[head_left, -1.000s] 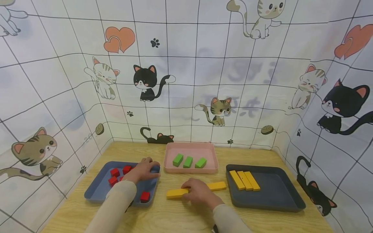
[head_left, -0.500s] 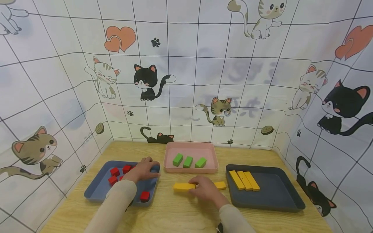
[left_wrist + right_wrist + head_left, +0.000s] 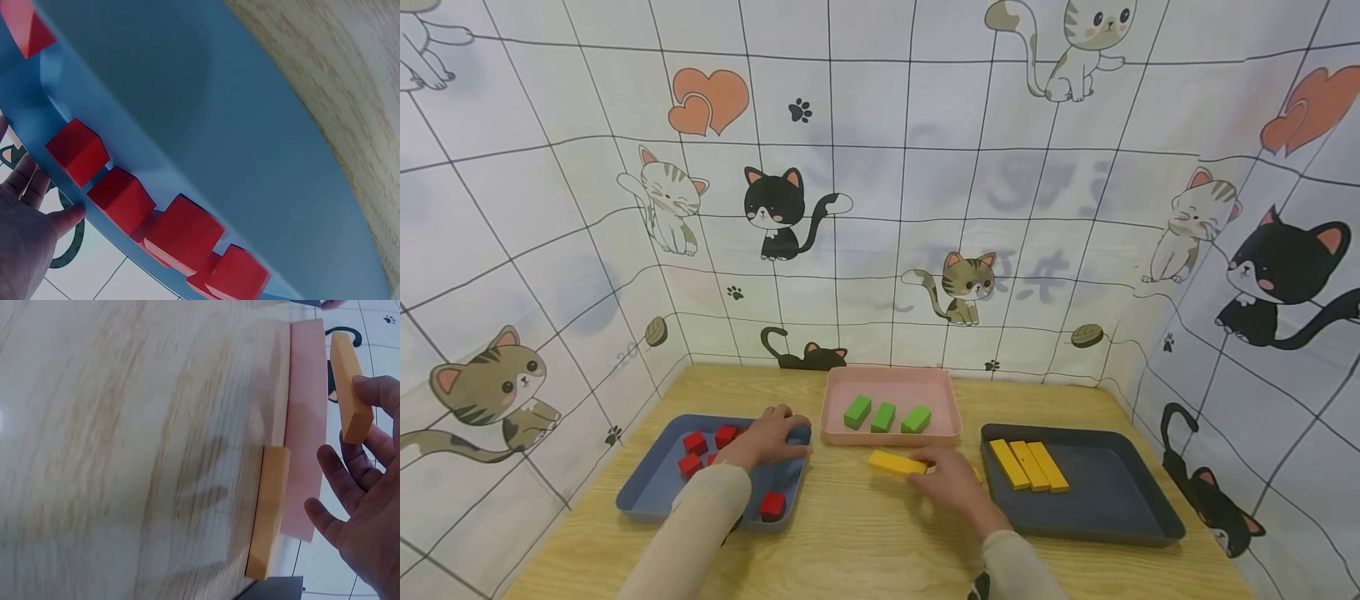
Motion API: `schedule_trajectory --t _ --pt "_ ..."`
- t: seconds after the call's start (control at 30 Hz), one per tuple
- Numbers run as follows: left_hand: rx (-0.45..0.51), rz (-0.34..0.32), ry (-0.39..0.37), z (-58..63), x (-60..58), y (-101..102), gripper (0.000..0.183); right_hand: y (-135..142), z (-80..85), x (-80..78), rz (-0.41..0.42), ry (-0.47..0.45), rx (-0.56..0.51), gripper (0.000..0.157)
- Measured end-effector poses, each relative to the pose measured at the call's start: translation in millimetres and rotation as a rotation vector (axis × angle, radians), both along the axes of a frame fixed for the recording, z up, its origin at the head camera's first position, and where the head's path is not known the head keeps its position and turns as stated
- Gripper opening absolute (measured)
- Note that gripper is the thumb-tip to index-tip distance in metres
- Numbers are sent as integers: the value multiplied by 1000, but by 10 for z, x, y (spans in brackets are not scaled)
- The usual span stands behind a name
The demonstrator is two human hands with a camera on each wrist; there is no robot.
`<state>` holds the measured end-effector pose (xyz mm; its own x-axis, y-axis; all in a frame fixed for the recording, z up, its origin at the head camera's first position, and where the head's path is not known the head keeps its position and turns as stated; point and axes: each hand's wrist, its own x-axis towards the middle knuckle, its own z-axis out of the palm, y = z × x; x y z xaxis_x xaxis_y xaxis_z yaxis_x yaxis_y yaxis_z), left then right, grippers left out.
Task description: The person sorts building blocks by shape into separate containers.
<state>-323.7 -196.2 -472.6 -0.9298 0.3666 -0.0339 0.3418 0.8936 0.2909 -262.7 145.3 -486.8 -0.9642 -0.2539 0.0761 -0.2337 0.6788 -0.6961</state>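
Observation:
My right hand (image 3: pixel 951 485) pinches one end of a long yellow block (image 3: pixel 897 463) between thumb and fingers. In the right wrist view this block (image 3: pixel 351 394) is held up, its free end pointing away, while the other fingers are loosely spread. A second yellow block (image 3: pixel 269 509) lies on the table below; in the head view the hand mostly covers it. My left hand (image 3: pixel 771 437) rests at the far right corner of the blue tray (image 3: pixel 642 498), fingers relaxed at the rim. Several red cubes (image 3: pixel 184 234) lie in that tray, some hidden beneath the left arm.
A pink tray (image 3: pixel 891 379) with three green blocks (image 3: pixel 883 417) stands at the back of the wooden table (image 3: pixel 850 558). On the right, a dark grey tray (image 3: pixel 1120 483) holds three yellow blocks (image 3: pixel 1028 465) side by side. Cat-patterned cloth (image 3: pixel 880 192) encloses the table's back and sides.
My right hand has moved right and a little farther back with the yellow block, which has tilted, covering more of the second block. The left hand has stayed put.

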Motion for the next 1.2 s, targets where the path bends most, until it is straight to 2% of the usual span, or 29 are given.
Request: schedule_trajectory --t 0.2,0.63,0.8,0.93,1.07,1.2 --pt "11 -21 11 -13 -9 -7 50 109 20 16 -59 -8 -63 24" --pt "8 -15 1 6 1 -8 51 361 107 48 -294 8 -87 33" --pt "4 -11 -1 20 3 -1 51 472 162 48 -330 57 -39 37" --pt "1 4 -9 28 12 5 51 547 204 53 -347 91 -46 39" --pt "1 16 -16 16 9 4 51 658 196 61 -379 104 -71 42" --pt "4 18 -20 -2 5 6 52 797 192 75 -426 98 -51 45"
